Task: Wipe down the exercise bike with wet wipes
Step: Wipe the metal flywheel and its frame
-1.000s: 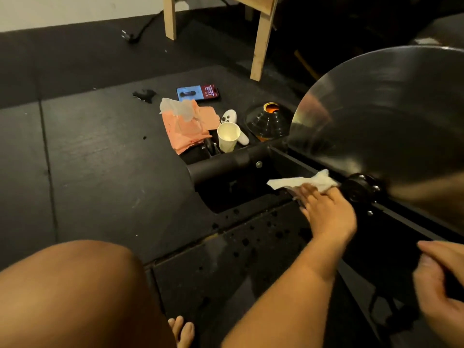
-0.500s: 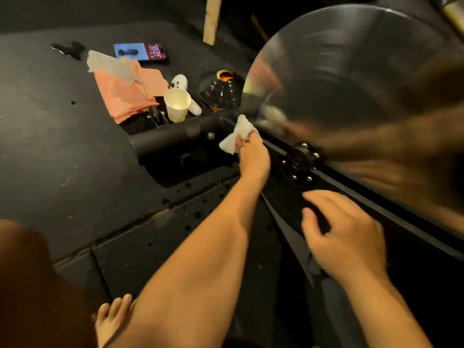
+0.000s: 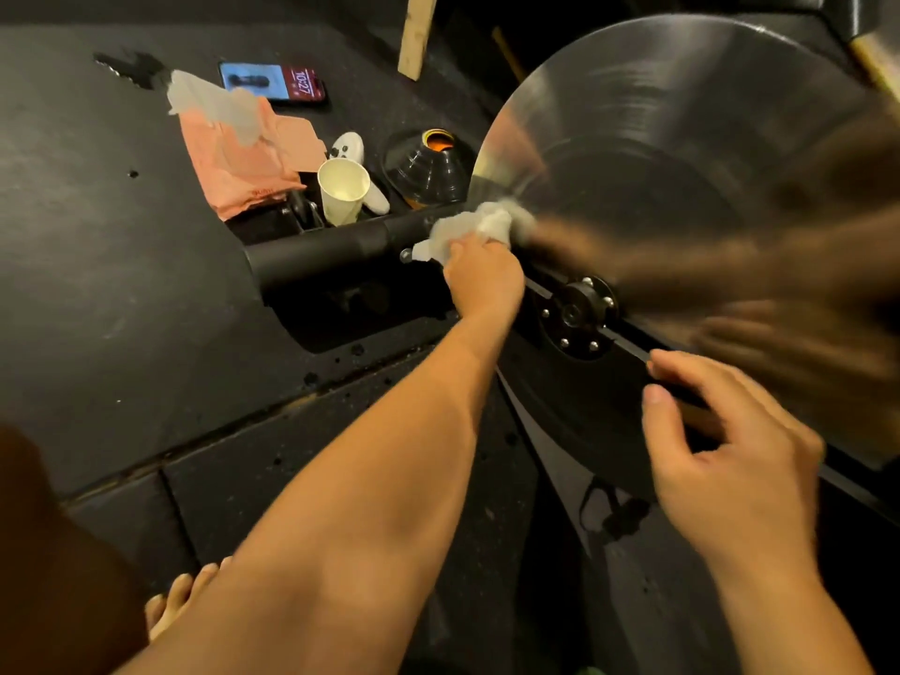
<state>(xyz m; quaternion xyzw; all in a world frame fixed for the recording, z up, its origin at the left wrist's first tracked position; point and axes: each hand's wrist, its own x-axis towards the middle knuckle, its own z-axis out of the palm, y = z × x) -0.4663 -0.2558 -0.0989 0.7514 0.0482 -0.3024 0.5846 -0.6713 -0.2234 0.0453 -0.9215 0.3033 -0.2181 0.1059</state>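
– White wipe [image 3: 467, 231] in play, bunched up and clenched in the left hand [image 3: 482, 272], pressed against the lower left edge of the bike's big metal wheel [image 3: 657, 138].

– So it sits right where the rim comes down towards that black tube [image 3: 321, 253]?

– Exactly there. The wipe touches the rim, and one loose corner hangs just beside a bolt on the tube. The left arm stretches in from the bottom of the view.

– And the other hand?

– The right hand [image 3: 730, 460] is low on the right, thumb underneath and fingers curled over the black frame bar [image 3: 633, 355] that runs past the bolted hub [image 3: 577, 314]. It is grasping that bar.

– Plenty of brown smear across the wheel face.

– Blurred reflections, too soft to read anything from them.

– What's on the floor beyond the tube?

– A paper cup [image 3: 341, 190] stands upright just behind it. To its left lies a pink bag [image 3: 234, 158] with a crumpled pale sheet on top. A lit phone [image 3: 272, 82] lies flat further back. A small white gadget [image 3: 350, 146] rests between the cup and a stack of black cones [image 3: 428, 168], which sits just beside the wheel.

– Bare toes [image 3: 180, 596] at bottom left, on the dark mat [image 3: 97, 285].
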